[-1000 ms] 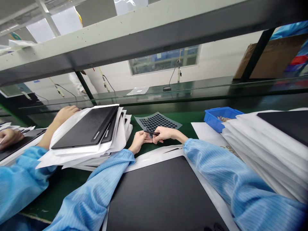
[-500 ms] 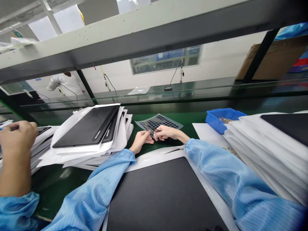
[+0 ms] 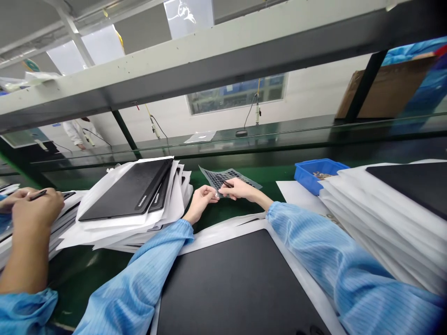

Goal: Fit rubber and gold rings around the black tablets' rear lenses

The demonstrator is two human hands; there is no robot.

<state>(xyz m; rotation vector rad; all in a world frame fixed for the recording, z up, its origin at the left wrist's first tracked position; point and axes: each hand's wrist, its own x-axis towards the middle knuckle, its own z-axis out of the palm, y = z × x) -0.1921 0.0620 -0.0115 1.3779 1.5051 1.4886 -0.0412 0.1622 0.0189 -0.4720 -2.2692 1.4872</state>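
A thin translucent sheet of round black stickers (image 3: 240, 176) is bent upward beyond my hands. With thumb and fingers pinched at its near edge, my left hand (image 3: 202, 201) is closed on the sheet; the exact grip is small and partly hidden. My right hand (image 3: 240, 189) is closed around slim black tweezers (image 3: 227, 184), their tips by the sheet, close to my left fingertips. Below my forearms lies a large flat black panel (image 3: 240, 284) on white wrapping (image 3: 223, 232).
Left is a stack of black devices (image 3: 129, 188) between white sheets. A co-worker's hands (image 3: 37, 204) hold a dark pen-like tool at far left. A blue bin (image 3: 309, 179) with small parts and another wrapped stack (image 3: 380, 218) stand right. A shelf beam (image 3: 209, 60) crosses overhead.
My left hand has drawn slightly back and up, and the sheet now curves more. My right hand stays close by with the tweezers. The co-worker's hands have come together at the left.
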